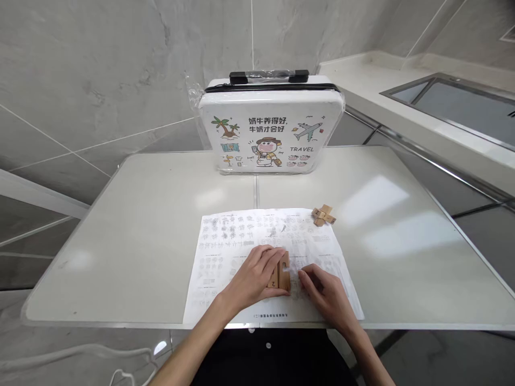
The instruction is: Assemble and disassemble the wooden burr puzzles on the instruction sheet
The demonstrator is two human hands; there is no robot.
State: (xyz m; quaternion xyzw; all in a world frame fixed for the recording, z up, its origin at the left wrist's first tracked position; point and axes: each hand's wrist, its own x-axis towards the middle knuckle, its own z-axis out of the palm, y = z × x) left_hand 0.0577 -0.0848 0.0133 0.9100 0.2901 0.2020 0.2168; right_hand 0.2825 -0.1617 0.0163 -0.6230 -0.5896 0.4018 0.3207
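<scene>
A printed instruction sheet [241, 236] lies on the white table [140, 225] in front of me. My left hand [253, 276] rests on it with fingers curled over a set of notched wooden puzzle pieces [284, 271], one marked with a number. To the right of those pieces, my right hand [325, 292] lies on the sheet with fingertips pinched together, close to them; whether it holds anything is not clear. A second small cluster of assembled wooden pieces [323, 215] sits at the sheet's upper right corner, away from both hands.
A small white suitcase [271, 126] with cartoon prints and a black handle, wrapped in plastic, stands upright at the table's far edge. A counter with a recessed steel sink [458, 104] runs along the right. White cables [80, 356] lie on the floor at lower left.
</scene>
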